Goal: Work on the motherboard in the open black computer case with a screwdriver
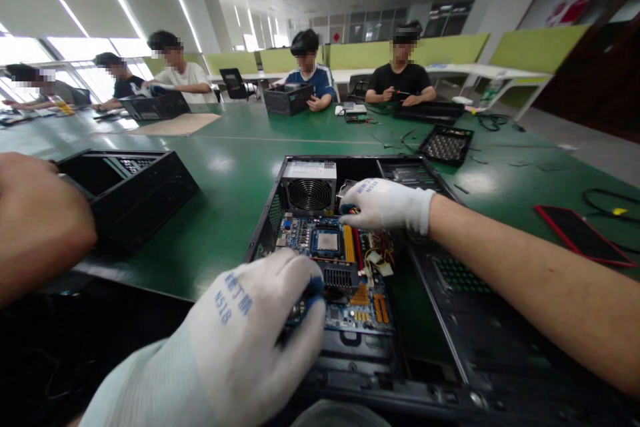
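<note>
1. Black metal case (pixel 360 355): lies flat and open at the desk's (pixel 233 180) near edge, an orientation that exposes its interior to both hands.
2. Circuit board (pixel 340 265): sits flat inside the case, face up, keeping its parts reachable from above.
3. Fan box (pixel 310 192): occupies the case's far left corner, fan facing the board.
4. Right hand (pixel 375 205): grasps coloured wires (pixel 354 211) beside the fan box.
5. Left hand (pixel 260 323): curls over the board's near left corner, possibly for steadying; its grip cannot be determined.
</note>
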`<state>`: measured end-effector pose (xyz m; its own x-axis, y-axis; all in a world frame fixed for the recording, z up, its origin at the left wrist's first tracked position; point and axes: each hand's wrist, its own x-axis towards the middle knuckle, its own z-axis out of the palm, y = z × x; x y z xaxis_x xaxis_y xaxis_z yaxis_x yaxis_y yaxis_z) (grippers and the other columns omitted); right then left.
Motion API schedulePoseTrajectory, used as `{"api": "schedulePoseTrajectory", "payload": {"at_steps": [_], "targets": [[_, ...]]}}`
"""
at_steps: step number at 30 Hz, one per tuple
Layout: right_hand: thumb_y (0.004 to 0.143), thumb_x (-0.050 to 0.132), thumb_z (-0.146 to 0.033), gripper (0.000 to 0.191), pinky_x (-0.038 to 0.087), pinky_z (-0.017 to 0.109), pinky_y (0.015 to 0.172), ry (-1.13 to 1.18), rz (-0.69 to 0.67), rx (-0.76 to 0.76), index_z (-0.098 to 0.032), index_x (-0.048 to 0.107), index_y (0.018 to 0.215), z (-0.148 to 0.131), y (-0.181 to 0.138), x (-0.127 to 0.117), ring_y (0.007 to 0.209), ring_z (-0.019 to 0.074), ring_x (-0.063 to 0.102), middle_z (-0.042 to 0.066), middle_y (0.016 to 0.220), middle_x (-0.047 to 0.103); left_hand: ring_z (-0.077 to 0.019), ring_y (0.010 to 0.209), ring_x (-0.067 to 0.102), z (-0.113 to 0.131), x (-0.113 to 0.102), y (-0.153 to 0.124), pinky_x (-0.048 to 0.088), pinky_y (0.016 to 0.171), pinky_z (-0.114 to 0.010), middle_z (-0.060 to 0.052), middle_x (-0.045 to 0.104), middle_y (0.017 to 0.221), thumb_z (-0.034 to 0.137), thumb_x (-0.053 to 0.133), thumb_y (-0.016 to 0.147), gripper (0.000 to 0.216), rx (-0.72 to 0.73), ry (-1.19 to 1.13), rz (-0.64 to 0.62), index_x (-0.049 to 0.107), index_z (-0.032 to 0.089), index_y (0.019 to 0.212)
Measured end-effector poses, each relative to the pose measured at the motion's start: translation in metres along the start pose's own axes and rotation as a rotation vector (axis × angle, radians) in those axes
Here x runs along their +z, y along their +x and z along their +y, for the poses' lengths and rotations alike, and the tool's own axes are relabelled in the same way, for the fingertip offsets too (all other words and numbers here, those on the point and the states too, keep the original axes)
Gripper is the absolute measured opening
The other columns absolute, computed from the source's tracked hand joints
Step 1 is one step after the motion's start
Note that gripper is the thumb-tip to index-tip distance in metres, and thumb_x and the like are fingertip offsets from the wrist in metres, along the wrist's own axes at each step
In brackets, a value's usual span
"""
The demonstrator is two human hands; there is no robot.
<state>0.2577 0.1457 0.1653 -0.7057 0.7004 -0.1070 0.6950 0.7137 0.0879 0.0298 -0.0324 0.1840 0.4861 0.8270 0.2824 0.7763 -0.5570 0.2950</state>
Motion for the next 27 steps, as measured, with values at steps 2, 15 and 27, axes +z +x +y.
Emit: {"api": "schedulePoseTrajectory", "payload": {"at_steps": [2,15,27], "targets": [[0.097,0.047,-0.050,0.043,0.047,0.029,0.081,0.048,0.097,0.030,-0.019,0.077,0.099,0.008,0.001,0.000,0.092,0.0214,0.071,0.009,0.102,0.078,-0.0192,0.088,0.067,-0.007,-0.003,0.024,0.054,0.080,-0.032,-0.004,0.068,0.097,0.030,0.045,0.098,0.021,-0.032,0.059,-0.052,0.060,0.021,0.109],[0.097,0.049,-0.048,0.041,0.044,0.027,0.074,0.134,0.293,0.130,-0.018,0.077,0.097,0.021,0.002,0.002,0.088,0.0209,0.069,0.009,0.096,0.078,-0.0341,0.113,0.069,-0.058,0.097,0.166,0.056,0.097,-0.043,-0.021,0.069,0.126,0.032,0.060,0.089,0.042,0.040,0.375,-0.760,0.063,0.010,0.124],[0.097,0.050,-0.048,0.042,0.046,0.030,0.081,0.100,0.271,0.041,-0.015,0.076,0.100,0.021,0.005,0.009,0.095,0.0244,0.071,0.013,0.103,0.078,-0.0334,0.117,0.068,-0.079,0.136,0.169,0.056,0.099,-0.040,-0.019,0.067,0.133,0.023,0.072,0.076,0.060,0.060,0.387,-0.819,0.059,0.012,0.134]]}}
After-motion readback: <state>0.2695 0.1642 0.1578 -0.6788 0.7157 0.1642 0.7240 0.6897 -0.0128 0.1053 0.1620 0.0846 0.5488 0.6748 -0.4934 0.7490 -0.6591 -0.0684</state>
